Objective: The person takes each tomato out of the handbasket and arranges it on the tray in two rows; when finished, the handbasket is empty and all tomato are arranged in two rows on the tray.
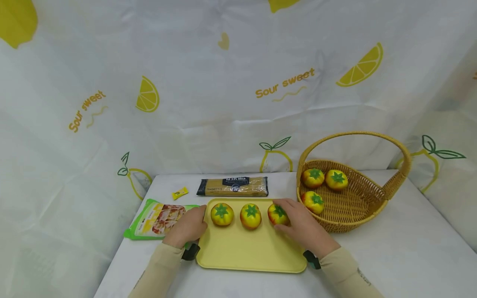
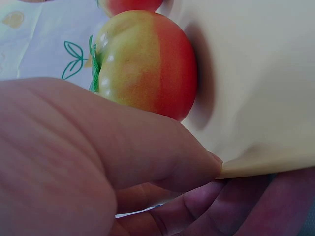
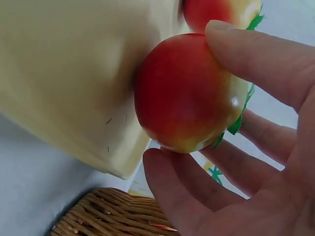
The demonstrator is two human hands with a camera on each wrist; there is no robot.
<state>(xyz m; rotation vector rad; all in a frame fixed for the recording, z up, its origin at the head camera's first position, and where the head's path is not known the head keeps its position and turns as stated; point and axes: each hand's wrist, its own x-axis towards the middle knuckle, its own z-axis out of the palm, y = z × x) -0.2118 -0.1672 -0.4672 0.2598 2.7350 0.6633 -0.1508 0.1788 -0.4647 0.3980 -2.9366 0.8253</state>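
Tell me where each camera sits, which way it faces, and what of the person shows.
Head: worn on the head, facing forward and down over the tray and basket; left hand, right hand and sleeves show.
Left wrist: worn there, facing the tray and its leftmost fruit; left hand shows.
Right wrist: worn there, facing the tray's rightmost fruit; right hand shows.
Head and right wrist share that fruit and the basket.

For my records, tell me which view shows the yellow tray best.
The head view: it alone shows all four sides of the yellow tray, though partly covered. The left wrist view shows just part of its surface and the edge that the left grip pinches; the right wrist view, one corner and the surface by it.
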